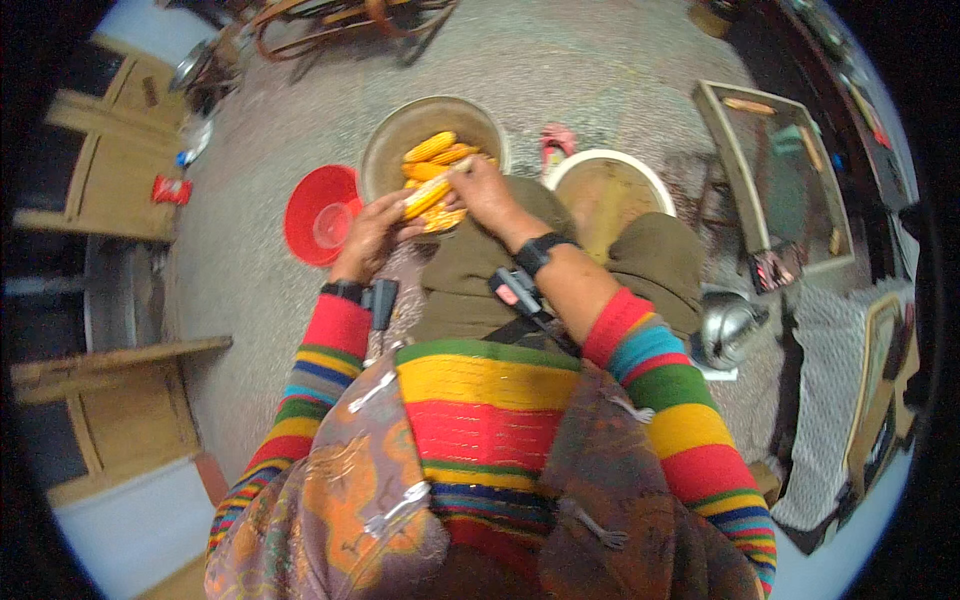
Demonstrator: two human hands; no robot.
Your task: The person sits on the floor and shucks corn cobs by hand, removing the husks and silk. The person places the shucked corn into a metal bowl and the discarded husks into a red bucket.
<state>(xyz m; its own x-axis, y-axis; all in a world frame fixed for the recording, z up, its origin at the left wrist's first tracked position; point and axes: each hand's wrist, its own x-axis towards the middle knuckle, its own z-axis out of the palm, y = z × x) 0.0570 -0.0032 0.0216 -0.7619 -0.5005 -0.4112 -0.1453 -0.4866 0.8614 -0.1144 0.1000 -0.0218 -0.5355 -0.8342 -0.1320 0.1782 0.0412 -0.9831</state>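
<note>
Between my two hands is a yellow corn cob (430, 196), with a pale strip along its upper side where kernels are gone. My left hand (377, 231) grips its near left end. My right hand (484, 193) is closed around the far right end, its fingers partly hiding the cob. Under it stands a wide round metal basin (386, 139). Several whole corn cobs (430, 147) lie in the basin, and loose kernels (442, 219) are heaped at its near side.
A red plastic bucket (304, 221) with a clear round piece inside stands left of the basin. To the right are a white-rimmed round tub (652, 176), a metal kettle (726, 330) and a framed glass-topped table (731, 161). Wooden cabinets (124, 187) line the left side.
</note>
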